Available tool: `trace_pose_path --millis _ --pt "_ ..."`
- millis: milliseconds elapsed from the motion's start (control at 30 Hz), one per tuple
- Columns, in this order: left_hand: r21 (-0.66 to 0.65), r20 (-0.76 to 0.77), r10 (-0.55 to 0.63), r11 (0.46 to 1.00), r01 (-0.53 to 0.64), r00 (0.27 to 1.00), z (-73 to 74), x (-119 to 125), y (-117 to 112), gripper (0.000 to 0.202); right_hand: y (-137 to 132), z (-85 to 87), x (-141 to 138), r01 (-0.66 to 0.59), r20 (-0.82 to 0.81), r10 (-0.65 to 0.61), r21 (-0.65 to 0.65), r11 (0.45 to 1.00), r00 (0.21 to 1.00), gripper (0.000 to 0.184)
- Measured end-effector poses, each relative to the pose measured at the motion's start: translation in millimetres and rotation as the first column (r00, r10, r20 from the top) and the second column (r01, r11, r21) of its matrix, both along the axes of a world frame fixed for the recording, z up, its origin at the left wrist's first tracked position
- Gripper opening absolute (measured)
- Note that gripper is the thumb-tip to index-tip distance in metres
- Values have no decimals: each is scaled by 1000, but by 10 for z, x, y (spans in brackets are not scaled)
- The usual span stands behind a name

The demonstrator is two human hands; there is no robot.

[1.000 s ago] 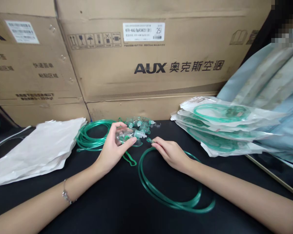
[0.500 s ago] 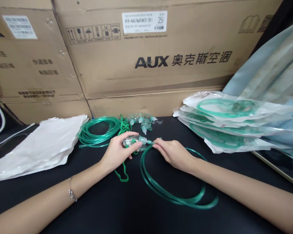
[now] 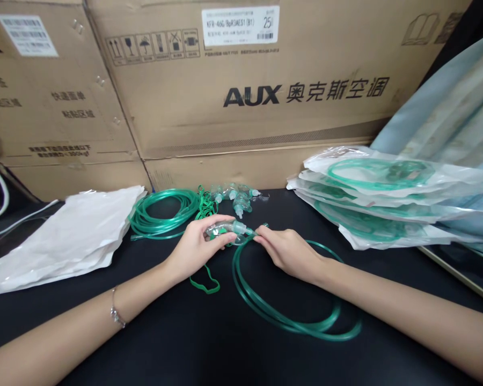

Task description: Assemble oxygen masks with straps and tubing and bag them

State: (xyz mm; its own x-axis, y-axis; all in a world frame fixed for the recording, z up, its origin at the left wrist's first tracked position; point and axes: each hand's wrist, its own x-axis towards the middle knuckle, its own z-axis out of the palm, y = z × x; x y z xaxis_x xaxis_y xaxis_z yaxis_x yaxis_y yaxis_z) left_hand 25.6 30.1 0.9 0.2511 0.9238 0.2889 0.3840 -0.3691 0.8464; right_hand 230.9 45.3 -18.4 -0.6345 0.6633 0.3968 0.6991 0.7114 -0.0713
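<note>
My left hand [image 3: 199, 241] is closed around a clear oxygen mask [image 3: 221, 230], its pale connector pointing right. A green elastic strap [image 3: 209, 283] hangs from the mask onto the black table. Pinched in my right hand [image 3: 282, 247] is the end of a green tube [image 3: 241, 287], held right up against the mask's connector. Whether the tube end sits fully on the connector I cannot tell. The rest of that tube loops loosely below my right hand. My right fingertips partly cover the joint.
Behind my left hand lie coiled green tubing [image 3: 165, 212], green straps [image 3: 206, 202] and several clear masks [image 3: 241, 201]. White pouches [image 3: 72, 230] are stacked at left, filled pouches [image 3: 370, 214] at right. A large cardboard box [image 3: 245, 118] stands along the back.
The mask and its connector have tilted slightly, and the hanging strap has shifted a little right. Both hands keep their grip. The view has moved slightly.
</note>
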Motion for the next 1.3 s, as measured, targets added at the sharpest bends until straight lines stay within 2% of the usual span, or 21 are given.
trace_pose_path --millis 167,367,533,600,667,733,800,900,1000,1167,1300 --pt "-38 -30 -31 999 29 999 68 8 3 31 -16 8 -6 -20 22 19 37 999 1000 31" --pt "-8 -2 -16 1000 16 1000 48 18 -20 32 -21 1 -11 -4 34 2 35 999 999 32" --pt "-59 22 -3 998 4 1000 44 26 5 33 -12 24 -32 66 69 -65 -5 998 995 30" --pt "-63 44 -7 998 10 999 54 19 41 34 0 79 -20 67 59 -65 -34 997 996 28" --pt "-66 102 11 998 -4 995 71 11 78 34 16 169 28 26 40 -26 -9 1000 999 28" --pt "-97 175 70 994 -53 982 99 6 106 38 37 279 114 5 37 -7 46 999 999 32" --pt "-150 236 162 980 -129 958 137 8 123 44 64 388 222 38 55 -40 49 998 998 36" --pt "-205 271 243 960 -191 932 193 26 133 43 108 493 359 80 117 -68 -109 991 991 31" --pt "-211 264 224 963 -171 938 216 50 131 36 143 497 409 80 164 -34 -280 957 986 20" --pt "-256 243 164 961 -99 956 174 51 125 29 176 401 386 66 129 -15 -401 914 991 21" --pt "-257 167 137 962 -91 976 137 5 145 28 196 383 382 51 60 -24 -501 864 998 15"
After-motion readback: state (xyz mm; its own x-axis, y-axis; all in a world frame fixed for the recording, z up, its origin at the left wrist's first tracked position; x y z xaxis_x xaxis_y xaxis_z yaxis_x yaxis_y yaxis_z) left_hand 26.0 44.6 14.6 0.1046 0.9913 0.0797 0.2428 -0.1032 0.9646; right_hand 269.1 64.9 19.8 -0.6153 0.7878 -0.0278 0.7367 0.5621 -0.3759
